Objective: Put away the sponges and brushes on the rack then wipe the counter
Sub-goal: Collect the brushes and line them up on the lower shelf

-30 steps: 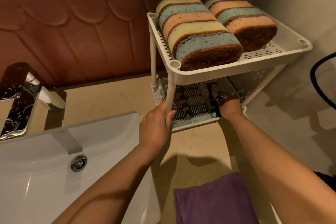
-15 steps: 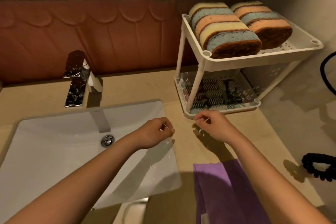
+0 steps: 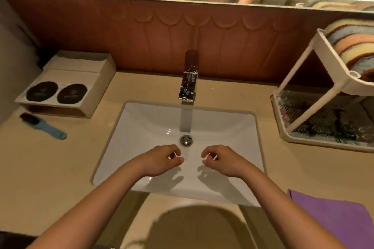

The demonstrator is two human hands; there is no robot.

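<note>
The white two-tier rack [image 3: 332, 79] stands at the right edge of the beige counter [image 3: 60, 168]. Striped sponges [image 3: 352, 46] fill its top shelf and several dark brushes [image 3: 323, 125] lie on the bottom shelf. One brush with a blue handle [image 3: 43, 126] lies on the counter at the far left. A purple cloth [image 3: 334, 214] lies at the front right. My left hand [image 3: 162, 159] and my right hand [image 3: 220, 159] hover side by side over the sink, fingers loosely curled, holding nothing.
A white sink [image 3: 141, 127] with a chrome faucet [image 3: 190, 79] takes up the middle of the counter. A beige box with two dark round lids [image 3: 60, 87] stands at the back left, just behind the blue brush. A mirror runs along the top.
Both hands let go of the rack and drew back to hover over the sink. The view swung left, so the rack now sits at the right edge and the blue brush came into sight.
</note>
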